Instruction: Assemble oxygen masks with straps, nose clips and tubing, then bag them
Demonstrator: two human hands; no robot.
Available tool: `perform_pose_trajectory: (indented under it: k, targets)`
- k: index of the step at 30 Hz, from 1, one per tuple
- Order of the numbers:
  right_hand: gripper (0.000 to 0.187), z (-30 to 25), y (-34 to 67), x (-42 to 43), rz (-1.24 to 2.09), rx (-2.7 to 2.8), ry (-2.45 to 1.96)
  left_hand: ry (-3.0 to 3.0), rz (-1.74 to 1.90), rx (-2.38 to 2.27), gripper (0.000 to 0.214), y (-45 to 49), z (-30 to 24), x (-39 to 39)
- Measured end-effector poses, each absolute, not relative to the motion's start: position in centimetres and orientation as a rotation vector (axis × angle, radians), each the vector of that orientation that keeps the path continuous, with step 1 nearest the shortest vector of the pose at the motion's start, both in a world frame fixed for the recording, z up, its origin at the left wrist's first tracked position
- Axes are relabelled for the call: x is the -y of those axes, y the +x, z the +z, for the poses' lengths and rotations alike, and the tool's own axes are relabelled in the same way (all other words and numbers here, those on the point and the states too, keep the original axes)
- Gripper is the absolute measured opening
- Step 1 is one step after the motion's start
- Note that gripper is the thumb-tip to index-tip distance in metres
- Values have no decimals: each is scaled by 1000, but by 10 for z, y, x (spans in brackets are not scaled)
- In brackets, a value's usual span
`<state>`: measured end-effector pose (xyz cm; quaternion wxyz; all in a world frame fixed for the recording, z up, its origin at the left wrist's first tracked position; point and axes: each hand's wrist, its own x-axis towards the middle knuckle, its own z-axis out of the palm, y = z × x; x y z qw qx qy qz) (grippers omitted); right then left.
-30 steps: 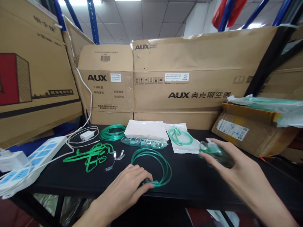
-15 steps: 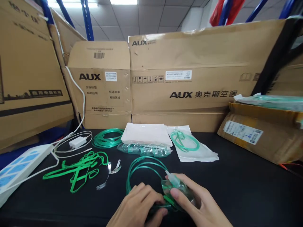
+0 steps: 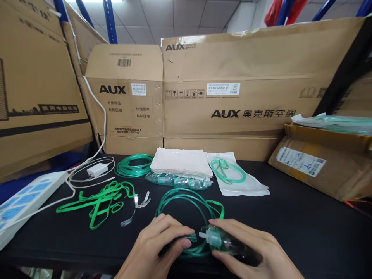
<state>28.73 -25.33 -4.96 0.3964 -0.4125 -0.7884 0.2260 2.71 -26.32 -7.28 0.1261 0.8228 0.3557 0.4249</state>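
My left hand (image 3: pixel 167 242) pinches the end of the green tubing, where a clear green connector (image 3: pixel 190 237) pokes out past the fingertips. Facing it, my right hand (image 3: pixel 247 248) grips a transparent green oxygen mask (image 3: pixel 229 242). The mask's pale port (image 3: pixel 212 237) points left at the connector, with a small gap between them. Coiled green tubing (image 3: pixel 183 193) lies on the black table behind and between my hands. A green elastic strap (image 3: pixel 221 209) loops out above my right hand.
Left are a pile of green straps (image 3: pixel 101 201), metal strips (image 3: pixel 141 201), a white power strip (image 3: pixel 31 201) and a cable. Behind lie another tubing coil (image 3: pixel 132 166), white sheets (image 3: pixel 181 161), bagged masks (image 3: pixel 180 180) and a white pouch (image 3: pixel 250 188). A cardboard box (image 3: pixel 305 166) stands right.
My right hand has turned the mask so its port points left, and the strap now sticks out behind. My left hand has raised the tubing's connector end toward the port.
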Motion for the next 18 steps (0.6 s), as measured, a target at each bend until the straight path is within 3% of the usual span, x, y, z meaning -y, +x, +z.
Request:
perform_pose_trajectory:
  k: [12,18]
  targets:
    - [54,-74,294,256,373,2061,-1170,2488,1178,-1044,17,33,-68,261]
    - [42,-63,292,250,516,2015,-1200,2496,1173,-1027,20,40,-64,254]
